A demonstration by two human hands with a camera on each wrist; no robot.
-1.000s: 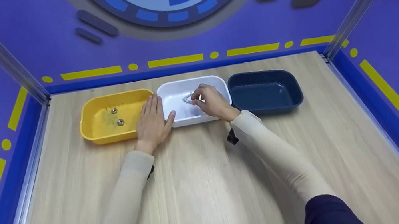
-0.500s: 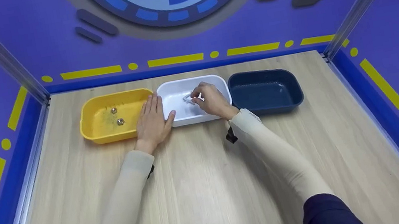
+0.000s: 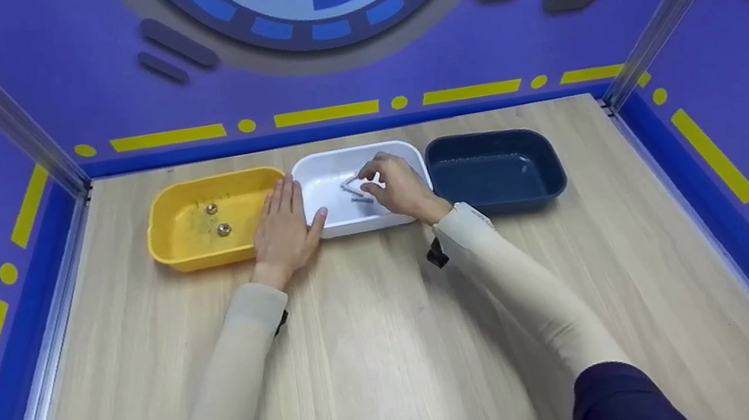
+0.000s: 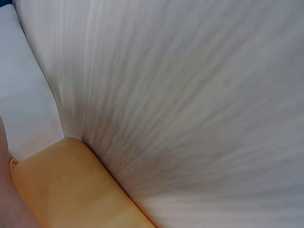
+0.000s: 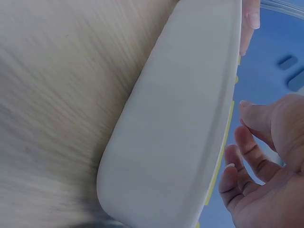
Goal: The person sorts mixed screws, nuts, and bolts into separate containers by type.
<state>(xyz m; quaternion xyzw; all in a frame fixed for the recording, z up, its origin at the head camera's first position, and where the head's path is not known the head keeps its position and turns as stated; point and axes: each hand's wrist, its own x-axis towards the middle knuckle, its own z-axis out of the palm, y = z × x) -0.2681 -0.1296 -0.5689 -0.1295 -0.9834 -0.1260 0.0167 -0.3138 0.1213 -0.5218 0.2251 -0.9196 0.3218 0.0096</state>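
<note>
Screws [image 3: 362, 200], lying inside the white bin [image 3: 369, 225], a little left of its middle, and showing at least three shafts. Forming a V with two of them, pointing its tip toward the bin's left end and opening toward the right; running nearly along the bin's length with the third, closer to the front wall. Likely mattering most: sitting just left of the fingertips of the right hand [image 3: 398, 185], almost meeting thumb and forefinger with the V's open ends. Bending the right hand's thumb and fingers over the bin's right half, so being clearly nearer than the left; not revealing whether pinching a screw or merely touching one. Laying the left hand [image 3: 283, 231] flat, fingers straight, over the seam between the bin's left end and the yellow bin [image 3: 208, 259], and gripping nothing.

Hiding the screws behind the bin's wall in the right wrist view, and showing only bent fingers there. Covering part of the bin's floor with the right hand, perhaps concealing more screws. Cutting the left hand down to a sliver in the left wrist view. Appearing too small for making out any screw heads.
</note>
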